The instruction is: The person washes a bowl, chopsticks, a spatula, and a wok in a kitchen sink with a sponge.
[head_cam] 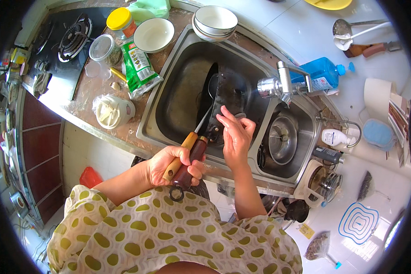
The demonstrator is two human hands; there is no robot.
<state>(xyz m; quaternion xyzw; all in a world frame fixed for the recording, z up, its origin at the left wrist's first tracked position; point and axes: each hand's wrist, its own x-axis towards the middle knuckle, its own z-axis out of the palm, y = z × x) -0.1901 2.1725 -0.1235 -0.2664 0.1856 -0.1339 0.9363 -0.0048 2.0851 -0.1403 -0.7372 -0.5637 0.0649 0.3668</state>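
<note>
My left hand [178, 166] is wrapped around two handles at once. One is the yellow wooden handle [186, 148] of a metal kitchen utensil, the other the dark red handle [196, 157] of a black pan. The pan [231, 90] is tilted up on its side in the left basin [174, 85] of a steel double sink. Against the pan lies the utensil's metal head [213, 85], its exact shape unclear. My right hand [238, 137] is wet and held over the pan, fingers spread, gripping nothing visible. A small greyish thing behind its fingers is mostly hidden.
A chrome faucet [284, 84] rises behind the basins. A metal bowl [282, 138] sits in the right basin. Stacked bowls [215, 22] stand at the sink's far corner. A green packet [138, 66] and a white lidded container [113, 111] are on the left counter.
</note>
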